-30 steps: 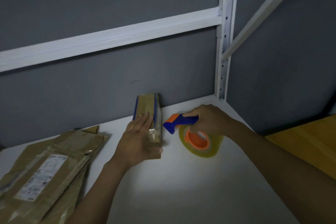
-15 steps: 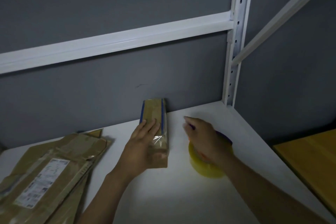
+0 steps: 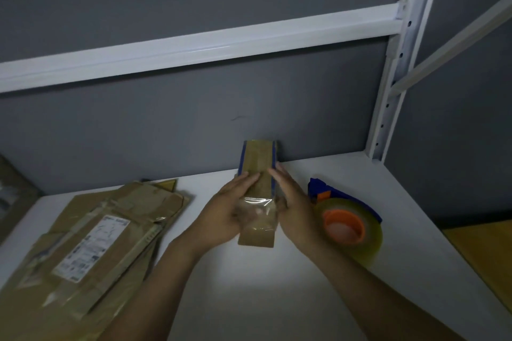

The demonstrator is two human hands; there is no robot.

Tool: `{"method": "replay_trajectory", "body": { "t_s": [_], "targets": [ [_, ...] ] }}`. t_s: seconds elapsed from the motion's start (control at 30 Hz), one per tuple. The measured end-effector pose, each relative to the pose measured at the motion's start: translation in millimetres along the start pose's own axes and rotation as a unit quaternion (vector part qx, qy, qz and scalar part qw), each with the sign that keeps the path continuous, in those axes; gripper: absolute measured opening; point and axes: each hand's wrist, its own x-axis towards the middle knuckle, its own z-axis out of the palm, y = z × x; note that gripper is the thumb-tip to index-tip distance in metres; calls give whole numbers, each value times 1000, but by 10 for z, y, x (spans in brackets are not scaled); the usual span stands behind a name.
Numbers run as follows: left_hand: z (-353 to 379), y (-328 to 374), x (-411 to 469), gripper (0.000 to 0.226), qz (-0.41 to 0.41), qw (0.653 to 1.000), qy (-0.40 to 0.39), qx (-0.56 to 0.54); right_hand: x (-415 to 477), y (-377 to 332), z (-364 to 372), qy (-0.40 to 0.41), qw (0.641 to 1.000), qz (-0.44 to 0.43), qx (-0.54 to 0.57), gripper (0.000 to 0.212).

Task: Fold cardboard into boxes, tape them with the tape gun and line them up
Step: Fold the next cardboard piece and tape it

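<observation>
Dim white shelf (image 3: 277, 299) against a grey wall (image 3: 166, 133): a small brown box (image 3: 257, 158) lies at its middle, far end up by the wall. The box is narrow, edged with blue strips along both long sides, and glossy clear tape wraps its near half. Its flaps look closed, so nothing inside shows. Your left hand (image 3: 227, 210) and right hand (image 3: 293, 202) flank the box, fingers straight and pressed flat against its sides. Just right of your right hand, the blue-and-orange tape gun (image 3: 343, 219) rests on the shelf. Flat cardboard (image 3: 97, 243) with a white label is stacked to the left.
</observation>
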Motion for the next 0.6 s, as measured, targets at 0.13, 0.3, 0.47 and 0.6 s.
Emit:
{"method": "replay_trajectory", "body": {
  "t_s": [0.13, 0.3, 0.47, 0.6],
  "targets": [
    [-302, -269, 31, 50, 16, 1000, 11, 8, 150, 147, -217, -120, 977, -87, -156, 54],
    [-355, -405, 128, 45, 71, 991, -15, 112, 325, 192, -482, -209, 957, -113, -164, 58],
    [-375, -447, 245, 39, 112, 983, -26, 141, 421, 220, -518, -214, 941, -172, -199, 60],
    [-363, -466, 223, 48, 73, 995, -18, 68, 429, 227, -528, -208, 943, -185, -184, 63]
  ]
}}
